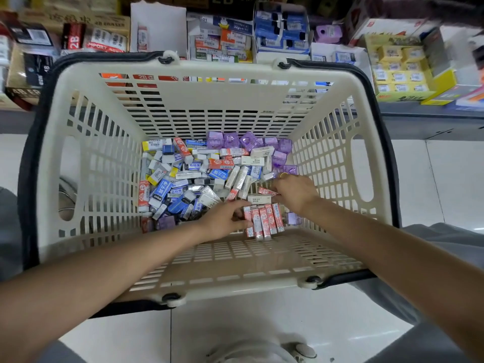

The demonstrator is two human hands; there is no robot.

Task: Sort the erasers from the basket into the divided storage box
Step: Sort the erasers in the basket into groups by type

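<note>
The cream basket (209, 100) holds mixed erasers (188, 179); at 5 o'clock the left hand (225, 218) grips red-sleeved erasers (264, 221), while the right hand (293, 192) pinches one red eraser (265, 191).

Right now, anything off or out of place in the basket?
Nothing damaged or spilled. The erasers lie in a loose mixed heap on the cream basket floor. The only order is a row of red-and-white erasers lined up by the near wall, held by the left hand; the right hand reaches in beside them.
</note>
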